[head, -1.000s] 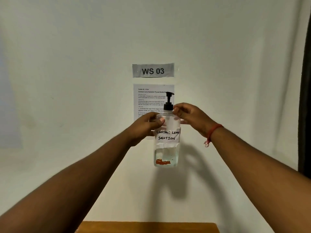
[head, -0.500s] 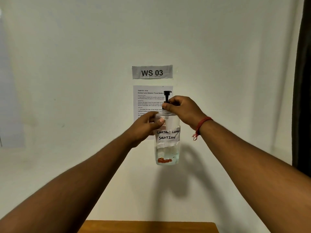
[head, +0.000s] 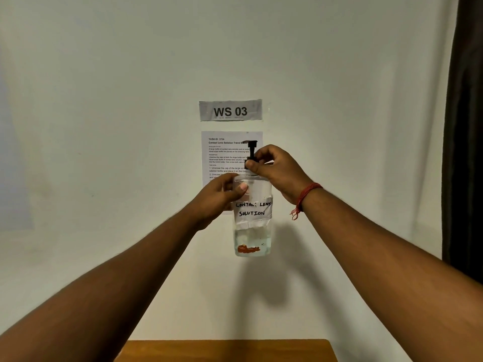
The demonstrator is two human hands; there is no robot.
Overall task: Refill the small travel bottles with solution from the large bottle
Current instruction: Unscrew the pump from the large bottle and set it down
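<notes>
While left hand (head: 222, 194) still grips the large bottle (head: 252, 218), right hand (head: 274, 168) grip lower, pinching the pump cap (head: 251, 152).

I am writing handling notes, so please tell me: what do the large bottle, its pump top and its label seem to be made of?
Large bottle: clear, probably plastic; liquid shows through.
Pump top: black, matte, likely plastic.
Label: white paper, hand-lettered, wrinkled and seemingly taped on.
</notes>
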